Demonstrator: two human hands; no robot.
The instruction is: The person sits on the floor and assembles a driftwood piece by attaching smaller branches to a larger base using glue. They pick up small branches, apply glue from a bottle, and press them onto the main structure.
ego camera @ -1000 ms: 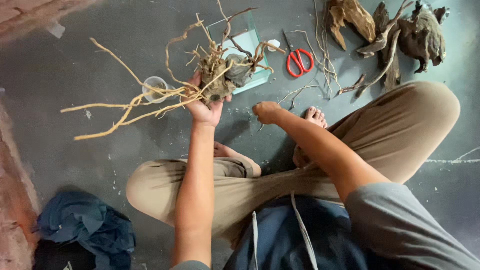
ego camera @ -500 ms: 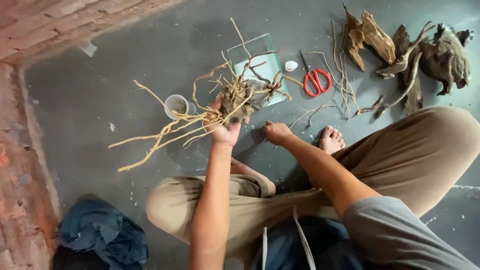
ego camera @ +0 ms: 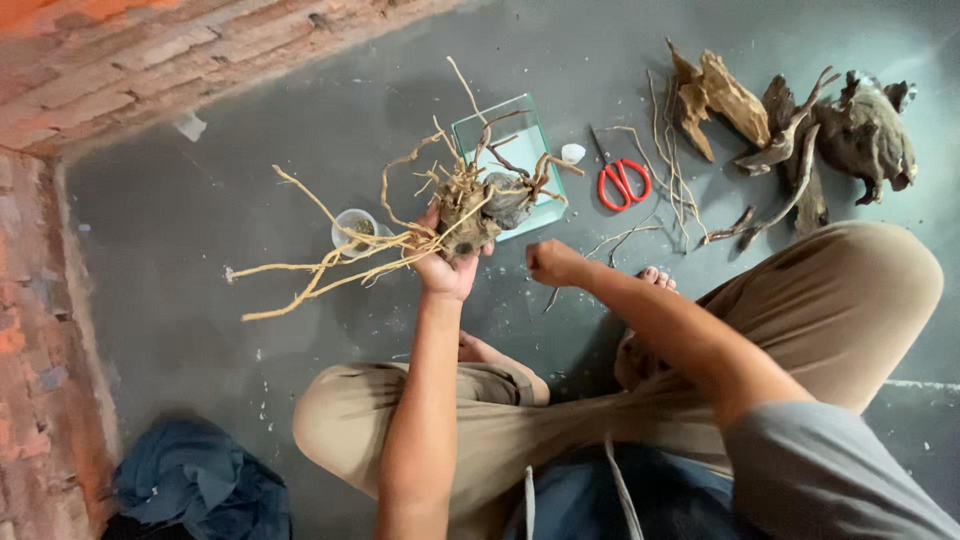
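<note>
partly hidden, left hand (ego camera: 447,272) grips branching root (ego camera: 455,212) over glass tray (ego camera: 505,132).

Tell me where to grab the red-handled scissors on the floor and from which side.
Grip the red-handled scissors by the two red loops, coming from above on the person's side. They lie flat on the grey floor, loops toward the person and blades pointing away, with thin twigs close on their right, so come straight down.

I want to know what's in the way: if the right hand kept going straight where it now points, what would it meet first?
Probably the root clump held in the left hand; the right hand points at it, though depth is unclear.
</note>
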